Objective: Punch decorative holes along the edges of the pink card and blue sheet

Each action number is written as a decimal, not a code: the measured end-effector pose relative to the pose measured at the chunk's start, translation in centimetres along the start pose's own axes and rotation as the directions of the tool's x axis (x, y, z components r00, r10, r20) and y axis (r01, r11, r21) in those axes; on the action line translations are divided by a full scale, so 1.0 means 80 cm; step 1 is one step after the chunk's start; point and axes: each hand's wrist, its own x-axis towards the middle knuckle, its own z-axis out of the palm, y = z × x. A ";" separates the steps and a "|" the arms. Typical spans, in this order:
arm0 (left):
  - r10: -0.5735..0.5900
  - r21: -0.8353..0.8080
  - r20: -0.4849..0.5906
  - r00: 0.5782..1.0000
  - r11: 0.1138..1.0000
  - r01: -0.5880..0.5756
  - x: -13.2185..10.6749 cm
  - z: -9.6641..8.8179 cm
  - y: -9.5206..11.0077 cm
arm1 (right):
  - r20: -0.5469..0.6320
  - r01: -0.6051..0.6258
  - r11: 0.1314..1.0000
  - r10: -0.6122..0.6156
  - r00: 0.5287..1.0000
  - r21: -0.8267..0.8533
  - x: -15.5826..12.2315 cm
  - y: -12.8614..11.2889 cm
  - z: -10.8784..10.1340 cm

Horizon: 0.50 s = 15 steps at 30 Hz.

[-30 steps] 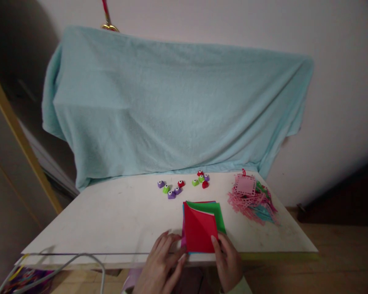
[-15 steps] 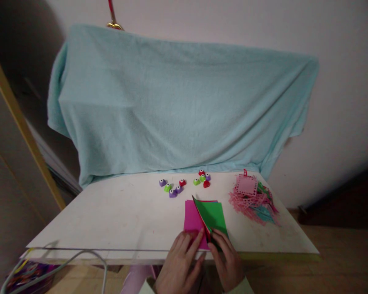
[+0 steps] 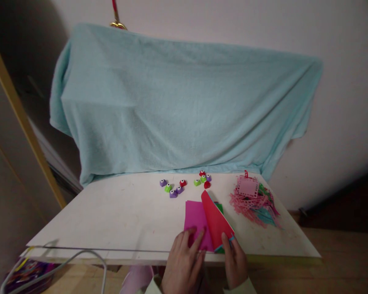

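Note:
A small stack of coloured paper lies at the table's front edge. My left hand (image 3: 185,255) rests on the magenta paper (image 3: 196,214) at the left, fingers stretched out and lightly spread, pressing it down. My right hand (image 3: 235,261) pinches the lower right corner of a red sheet (image 3: 214,222). That sheet is lifted and curls over to the right, with a blue edge showing beneath it. Part of a green sheet (image 3: 220,207) shows behind the red one. How many sheets my right fingers hold is hidden.
Small purple, green and red eyed pieces (image 3: 173,193) lie in two groups behind the paper. Pink paper shreds with a pink square card (image 3: 247,187) lie at the right. A light blue blanket (image 3: 184,102) hangs behind the white table (image 3: 116,220). A pale cable (image 3: 79,254) loops at front left.
My right hand has moved right, swinging the raised paper over so its red face shows and covers most of the green. My left hand stays on the magenta paper.

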 end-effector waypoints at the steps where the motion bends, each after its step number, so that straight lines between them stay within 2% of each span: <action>1: -0.058 -0.009 -0.051 0.997 0.998 0.058 0.000 0.000 -0.003 | -0.011 -0.044 0.999 0.044 0.999 0.033 0.001 -0.002 -0.001; 4: -0.203 -0.017 -0.190 0.961 0.979 0.203 -0.003 0.000 -0.014 | -0.023 -0.107 0.988 0.110 0.994 0.109 0.003 -0.004 -0.001; 7: -0.258 -0.012 -0.238 0.936 0.965 0.263 -0.005 0.003 -0.022 | -0.066 -0.146 0.977 0.157 0.985 0.154 0.002 -0.003 0.002; 10: -0.290 -0.031 -0.250 0.924 0.956 0.292 -0.005 0.007 -0.022 | -0.094 -0.153 0.972 0.171 0.981 0.176 0.001 -0.001 0.004; 15: -0.281 -0.085 -0.181 0.942 0.959 0.270 0.000 0.012 -0.014 | -0.023 -0.138 0.973 0.145 0.989 0.185 0.002 0.001 0.002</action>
